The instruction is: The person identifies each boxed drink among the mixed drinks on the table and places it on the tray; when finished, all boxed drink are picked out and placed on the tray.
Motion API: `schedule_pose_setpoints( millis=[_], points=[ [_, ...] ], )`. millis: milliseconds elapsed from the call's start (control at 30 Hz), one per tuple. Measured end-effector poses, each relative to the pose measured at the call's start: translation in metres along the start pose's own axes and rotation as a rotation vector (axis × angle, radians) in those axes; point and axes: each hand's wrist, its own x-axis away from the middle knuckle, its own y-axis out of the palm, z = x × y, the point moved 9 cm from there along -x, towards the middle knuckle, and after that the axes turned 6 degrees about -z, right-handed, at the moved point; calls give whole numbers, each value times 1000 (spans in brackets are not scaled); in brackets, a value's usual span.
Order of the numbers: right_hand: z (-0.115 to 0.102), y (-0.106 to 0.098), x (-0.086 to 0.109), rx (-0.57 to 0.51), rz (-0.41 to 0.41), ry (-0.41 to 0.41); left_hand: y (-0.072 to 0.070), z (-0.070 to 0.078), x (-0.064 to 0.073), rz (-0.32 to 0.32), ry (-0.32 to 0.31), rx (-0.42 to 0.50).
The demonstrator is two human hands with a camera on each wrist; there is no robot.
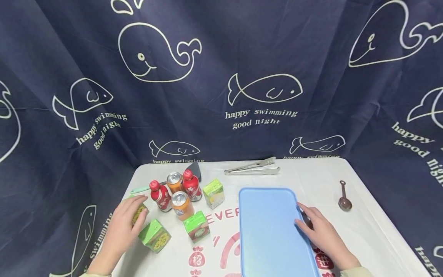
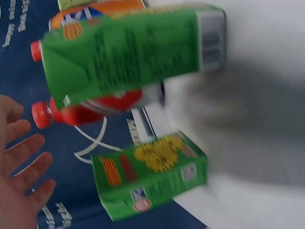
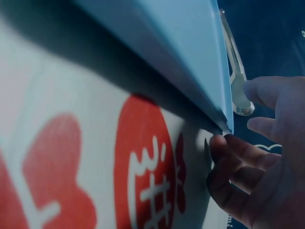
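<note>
**Right hand (image 1: 323, 232) beside blue tray (image 1: 273, 231)**

The left hand (image 1: 121, 223), fingers loosely spread and holding nothing, is near two green cartons (image 1: 155, 235). The right is likewise unclenched — fingers at the tray's right edge, contact unclear. The tray lies on the white table (image 1: 311, 173).

Dressed in pale cream sleeves, showing as a thin strip of left cuff (image 1: 95, 275) far behind the fingers of the left hand (image 1: 121, 225), and as a wider piece of right cuff (image 1: 356, 272) far behind those of the right hand (image 1: 323, 232). Bare from cuffs to fingertips.
</note>
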Motion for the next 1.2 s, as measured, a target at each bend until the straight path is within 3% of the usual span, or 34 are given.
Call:
schedule_pose_setpoints(
  millis=[333, 633, 933, 1200],
  points=[
    [9, 6, -1, -46, -49, 67, -13, -35, 11, 61, -44, -21],
    [16, 11, -3, -93, -73, 104, -8, -64, 23, 27, -179, -7],
    [23, 13, -2, -190, -68, 122, -6, -83, 31, 15, -260, -27],
    [31, 16, -1, -282, -57, 155, -1, -95, 37, 2, -323, 9]
  ],
)
